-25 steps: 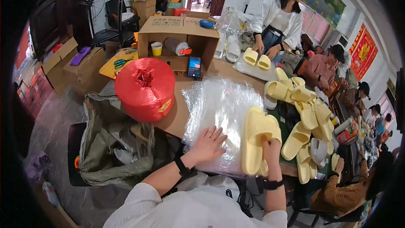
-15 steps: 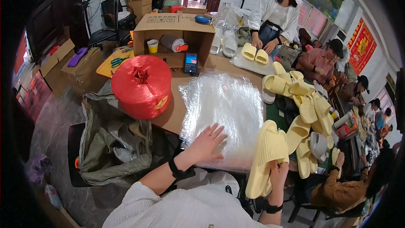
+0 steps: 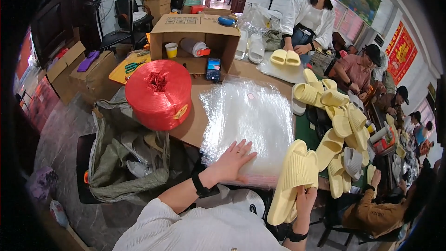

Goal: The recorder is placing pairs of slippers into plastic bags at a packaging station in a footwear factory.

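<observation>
My left hand (image 3: 232, 161) lies with fingers spread on the near edge of a stack of clear plastic bags (image 3: 248, 116). Nothing is in that hand. My right hand (image 3: 305, 201) is closed on a pair of pale yellow slippers (image 3: 292, 183), held sole to sole beside the stack's right corner and tilted. The nearer slipper hides most of the other one. Just past them, a heap of yellow slippers (image 3: 341, 125) covers the table's right side, with a grey slipper (image 3: 353, 161) among them.
A big red twine roll (image 3: 159, 95) stands left of the bags. Behind it are an open cardboard box (image 3: 197, 25) and a phone (image 3: 213, 69). A woven sack (image 3: 130, 190) with slippers sits at lower left. Across the table a co-worker (image 3: 306, 18) touches a yellow pair.
The view has shifted slightly. My left hand has stayed flat on the bags, sliding a little, and the slippers in my right hand have tipped slightly lower.
</observation>
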Tool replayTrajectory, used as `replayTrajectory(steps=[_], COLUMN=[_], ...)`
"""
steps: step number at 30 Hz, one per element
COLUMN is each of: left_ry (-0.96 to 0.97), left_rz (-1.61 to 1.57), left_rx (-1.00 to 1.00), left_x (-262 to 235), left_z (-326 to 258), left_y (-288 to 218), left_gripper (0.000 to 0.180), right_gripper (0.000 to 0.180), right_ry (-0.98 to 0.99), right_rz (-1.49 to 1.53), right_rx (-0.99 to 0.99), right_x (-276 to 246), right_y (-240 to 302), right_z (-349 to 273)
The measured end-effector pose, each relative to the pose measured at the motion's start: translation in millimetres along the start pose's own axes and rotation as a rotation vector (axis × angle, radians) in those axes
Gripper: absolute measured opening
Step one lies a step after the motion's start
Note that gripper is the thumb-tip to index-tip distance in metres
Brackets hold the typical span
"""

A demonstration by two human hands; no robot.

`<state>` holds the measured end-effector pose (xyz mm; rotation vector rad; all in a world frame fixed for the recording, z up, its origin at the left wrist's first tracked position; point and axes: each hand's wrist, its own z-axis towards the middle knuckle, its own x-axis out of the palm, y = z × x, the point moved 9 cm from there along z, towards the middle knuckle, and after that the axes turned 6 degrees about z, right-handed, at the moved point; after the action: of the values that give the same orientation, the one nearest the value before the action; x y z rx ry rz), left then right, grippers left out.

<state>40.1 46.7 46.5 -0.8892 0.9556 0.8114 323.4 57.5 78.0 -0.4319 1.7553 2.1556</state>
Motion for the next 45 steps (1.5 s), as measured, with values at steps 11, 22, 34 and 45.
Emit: replayTrajectory(steps=[11,22,34,45], left_ry=[0.027,0.048,-0.006,0.012], left_rz=[0.061,-0.043,-0.555,-0.735], left_rx=[0.023,0.034,-0.512,-0.487], left_x=[9,6,-12,15], left_z=[-5,10,24,18], left_y=[-5,0,42,54], left_gripper=[0.082,0.057,0.027,0.044], right_gripper=[0.02,0.041,0.049,0.052], right_ry=[0.044,0.012,-0.009,0.001], right_rz=[0.06,0.528,0.758,0.621], right_rx=[-0.057,0.074,-0.033,-0.008], right_x=[4,-40,-51,-41], right_y=[5,-24,-13,0], right_z=[-2,-11,-25,-32])
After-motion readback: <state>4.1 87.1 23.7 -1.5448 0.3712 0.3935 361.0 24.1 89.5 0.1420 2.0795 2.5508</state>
